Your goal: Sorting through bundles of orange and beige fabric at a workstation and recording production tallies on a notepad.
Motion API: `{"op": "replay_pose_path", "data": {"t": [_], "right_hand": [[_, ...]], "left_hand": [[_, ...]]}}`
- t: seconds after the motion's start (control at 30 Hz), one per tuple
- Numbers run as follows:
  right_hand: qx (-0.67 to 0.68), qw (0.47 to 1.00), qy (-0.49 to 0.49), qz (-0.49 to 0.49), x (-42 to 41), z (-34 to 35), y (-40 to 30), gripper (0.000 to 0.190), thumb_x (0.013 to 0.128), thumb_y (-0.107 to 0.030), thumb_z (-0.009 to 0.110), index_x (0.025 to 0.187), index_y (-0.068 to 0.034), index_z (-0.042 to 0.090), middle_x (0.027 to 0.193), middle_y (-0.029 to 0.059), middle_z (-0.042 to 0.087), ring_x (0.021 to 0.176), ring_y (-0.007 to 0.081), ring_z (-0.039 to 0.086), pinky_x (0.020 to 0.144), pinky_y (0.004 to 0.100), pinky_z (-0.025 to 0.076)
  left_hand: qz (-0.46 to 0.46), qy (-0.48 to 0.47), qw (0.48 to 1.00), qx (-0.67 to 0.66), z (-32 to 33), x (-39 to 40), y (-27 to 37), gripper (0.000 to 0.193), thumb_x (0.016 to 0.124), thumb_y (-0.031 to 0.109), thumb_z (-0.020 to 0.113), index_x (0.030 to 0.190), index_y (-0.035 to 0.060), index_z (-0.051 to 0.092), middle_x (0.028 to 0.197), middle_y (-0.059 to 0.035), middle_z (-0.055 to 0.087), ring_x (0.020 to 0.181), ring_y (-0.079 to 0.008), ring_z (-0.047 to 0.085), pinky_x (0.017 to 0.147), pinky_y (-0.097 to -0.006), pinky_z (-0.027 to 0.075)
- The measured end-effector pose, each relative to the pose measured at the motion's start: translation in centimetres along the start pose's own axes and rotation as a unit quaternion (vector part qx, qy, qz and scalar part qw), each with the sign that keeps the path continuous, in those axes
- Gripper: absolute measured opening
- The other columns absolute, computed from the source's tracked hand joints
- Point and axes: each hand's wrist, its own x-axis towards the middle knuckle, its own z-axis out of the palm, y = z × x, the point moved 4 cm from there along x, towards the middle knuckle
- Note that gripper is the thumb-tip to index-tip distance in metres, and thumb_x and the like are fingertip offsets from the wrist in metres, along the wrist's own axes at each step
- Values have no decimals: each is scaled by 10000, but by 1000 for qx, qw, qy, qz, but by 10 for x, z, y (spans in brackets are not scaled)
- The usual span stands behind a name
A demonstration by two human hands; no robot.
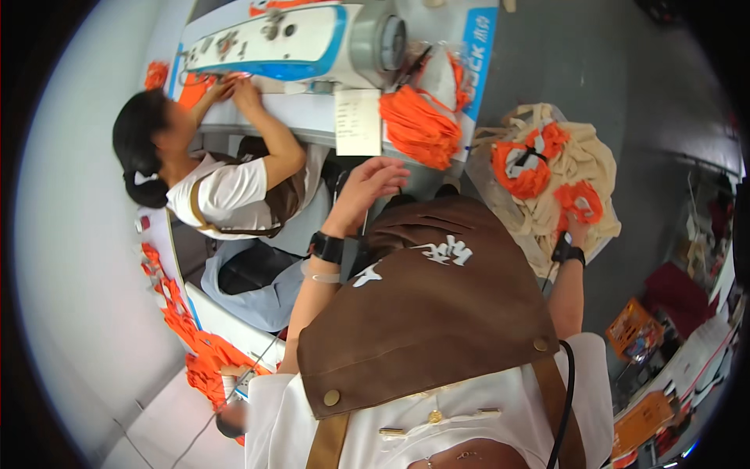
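Note:
My right hand (578,230) is low at the right, holding a small orange fabric bundle (580,200) against a heap of cream cloth (592,158); the bundle hides its fingertips. A second orange bundle (518,184), bound with a black tie, rests on the same heap. The cloth sits in a clear plastic bag (489,193). My left hand (370,186) hovers before my apron, fingers loosely extended and nothing in it. It is nearest to the table edge, where a sheet with writing (358,123) and a large stack of orange fabric (420,126) overhang.
A white and blue sewing machine (275,47) stands on the table. At my left, a seated co-worker (228,193) has both hands by its needle end. Another person (231,416) is farther back beside orange fabric (205,363). An orange crate (634,329) stands at the right.

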Motion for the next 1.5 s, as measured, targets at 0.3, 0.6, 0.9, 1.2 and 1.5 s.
{"op": "replay_pose_path", "data": {"t": [0.3,0.6,0.9,1.2,1.5], "right_hand": [[143,975,-152,-71,-46,-27,-54,524,808,-248,694,1204,34,500,1171,109,567,1051,225,562,906,344,429],[180,934,-293,-99,-261,3,-320,592,749,-162,716,1253,-3,451,1209,82,535,1094,198,537,946,325,414],[-23,896,-344,-279,-368,109,-469,646,701,-250,694,1246,0,454,1065,112,607,995,193,582,875,319,448],[-18,887,-336,-315,-408,156,-493,745,691,-353,728,1246,39,421,1092,210,591,992,298,594,858,353,462],[-42,871,-311,-378,-413,171,-519,786,694,-430,718,1238,53,419,1083,240,587,998,348,591,862,387,467]], "left_hand": [[11,-46,999,6,-30,-6,-4,300,941,235,531,1163,35,555,1084,-64,622,982,-130,598,852,-248,463],[154,-230,959,58,-57,-20,15,345,890,138,621,1201,33,514,1163,-52,573,1002,-96,547,876,-243,452],[337,-187,906,175,-86,-80,61,733,743,178,776,1354,74,387,1305,-55,444,1249,-174,398,984,-333,404],[305,-43,938,161,-136,-82,55,582,727,35,737,1222,19,431,1077,-95,561,978,-151,567,870,-278,473],[383,67,872,298,-145,-71,68,503,758,131,741,1157,-17,473,1051,-137,564,934,-195,579,829,-292,471]]}}
